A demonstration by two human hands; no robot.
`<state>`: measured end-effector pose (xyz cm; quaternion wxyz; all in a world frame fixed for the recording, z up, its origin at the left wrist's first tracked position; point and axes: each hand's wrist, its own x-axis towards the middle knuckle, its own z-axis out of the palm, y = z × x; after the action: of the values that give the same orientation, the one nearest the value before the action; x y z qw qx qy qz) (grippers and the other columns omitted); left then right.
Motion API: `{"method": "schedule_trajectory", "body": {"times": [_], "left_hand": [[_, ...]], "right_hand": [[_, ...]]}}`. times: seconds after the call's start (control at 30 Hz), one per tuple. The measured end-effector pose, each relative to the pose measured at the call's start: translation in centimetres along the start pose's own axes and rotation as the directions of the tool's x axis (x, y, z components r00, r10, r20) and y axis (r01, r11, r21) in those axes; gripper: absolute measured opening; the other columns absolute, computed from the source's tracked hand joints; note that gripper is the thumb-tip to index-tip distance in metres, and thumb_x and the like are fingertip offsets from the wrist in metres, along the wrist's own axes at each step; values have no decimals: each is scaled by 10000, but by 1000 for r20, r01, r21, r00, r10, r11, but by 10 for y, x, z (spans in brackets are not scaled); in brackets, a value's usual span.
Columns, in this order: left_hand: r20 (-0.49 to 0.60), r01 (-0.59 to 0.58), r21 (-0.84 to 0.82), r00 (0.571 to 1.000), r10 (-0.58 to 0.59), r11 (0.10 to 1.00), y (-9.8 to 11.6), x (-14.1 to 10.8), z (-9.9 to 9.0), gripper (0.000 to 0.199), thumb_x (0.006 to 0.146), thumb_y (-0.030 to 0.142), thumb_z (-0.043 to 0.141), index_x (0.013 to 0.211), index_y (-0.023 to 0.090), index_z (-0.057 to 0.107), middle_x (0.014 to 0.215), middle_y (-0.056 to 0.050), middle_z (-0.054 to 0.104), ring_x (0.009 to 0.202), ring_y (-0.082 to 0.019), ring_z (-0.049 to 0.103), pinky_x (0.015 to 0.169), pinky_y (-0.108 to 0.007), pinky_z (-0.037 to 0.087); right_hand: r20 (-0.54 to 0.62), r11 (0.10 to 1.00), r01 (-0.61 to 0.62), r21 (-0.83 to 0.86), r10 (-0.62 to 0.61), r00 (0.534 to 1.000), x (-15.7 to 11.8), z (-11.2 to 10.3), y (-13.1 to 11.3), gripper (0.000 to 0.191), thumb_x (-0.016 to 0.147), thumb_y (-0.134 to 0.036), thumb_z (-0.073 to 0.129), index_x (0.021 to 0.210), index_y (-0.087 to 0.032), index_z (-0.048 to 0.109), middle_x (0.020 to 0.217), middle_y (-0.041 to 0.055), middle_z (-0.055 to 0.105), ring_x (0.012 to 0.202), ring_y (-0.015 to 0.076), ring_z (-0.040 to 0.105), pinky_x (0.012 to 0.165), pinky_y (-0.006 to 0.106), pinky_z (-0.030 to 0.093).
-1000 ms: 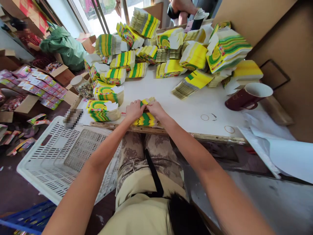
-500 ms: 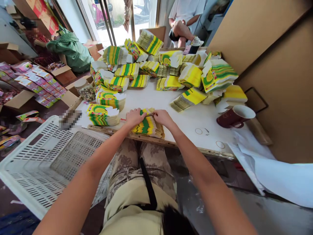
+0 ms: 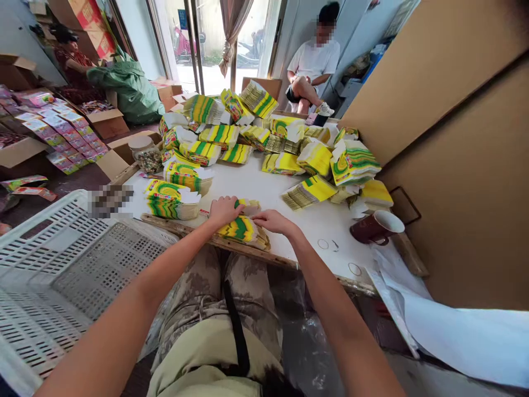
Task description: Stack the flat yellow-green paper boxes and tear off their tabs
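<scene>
A stack of folded-flat yellow and green cartons (image 3: 242, 229) lies at the table's front edge. My left hand (image 3: 225, 212) rests over the left part of this stack, its fingers bent round it. At the stack's right end, my right hand (image 3: 273, 220) has thumb and forefinger pinched on the edge of a carton. The stack parts into a near portion and a smaller far portion between my hands. More carton bundles (image 3: 173, 198) stand to the left of my left hand. Rubber bands (image 3: 323, 243) lie on the white tabletop (image 3: 306, 231) right of my right hand.
Carton bundles (image 3: 285, 164) are heaped across the table's back. A dark red mug (image 3: 367, 227) stands at the right, near a large cardboard sheet (image 3: 463, 165). A jar (image 3: 145, 155) is at the left corner. A white plastic crate (image 3: 45, 237) sits lower left. A seated person (image 3: 316, 60) is behind the table.
The view has tipped upward, bringing more of the seated person into sight. My right hand has drawn slightly away from my left, and a gap now shows in the stack.
</scene>
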<state>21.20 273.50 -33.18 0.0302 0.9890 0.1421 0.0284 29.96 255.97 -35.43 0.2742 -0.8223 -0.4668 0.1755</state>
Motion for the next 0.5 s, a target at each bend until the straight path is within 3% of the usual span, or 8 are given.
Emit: {"method": "schedule_trajectory", "body": {"times": [0.1,0.17,0.3,0.5], "left_hand": [[-16,-13,10,1000,14,1000,0,-1,2,443,958,513,349,1156,197,589,1179,-125,665,1115,-306,579,886,-433,432],[-29,-18,11,999,19,1000,0,-1,4,451,962,517,340,1162,196,584,1185,-125,661,1118,-305,576,883,-430,430],[-40,-20,8,999,20,1000,0,-2,5,459,969,521,324,1155,194,587,1177,-125,664,1114,-302,578,880,-424,428],[-51,-15,10,999,15,1000,0,-1,6,456,960,521,353,1151,183,592,1171,-128,668,1108,-309,581,872,-432,438]], "right_hand": [[-312,989,-137,-60,112,944,5,3,1,299,923,-259,488,1113,-178,704,932,48,725,822,164,633,756,248,459],[-412,961,-216,-173,128,902,6,7,-1,310,933,-232,480,1159,-192,688,1034,84,698,894,178,628,777,255,443],[-413,892,-269,-364,105,905,3,13,-6,300,966,-254,443,1091,-213,712,1054,91,647,910,183,604,718,256,409],[-393,843,-248,-477,48,918,-4,16,-10,288,962,-220,449,1042,-224,726,1092,68,640,935,172,580,706,257,383]]}}
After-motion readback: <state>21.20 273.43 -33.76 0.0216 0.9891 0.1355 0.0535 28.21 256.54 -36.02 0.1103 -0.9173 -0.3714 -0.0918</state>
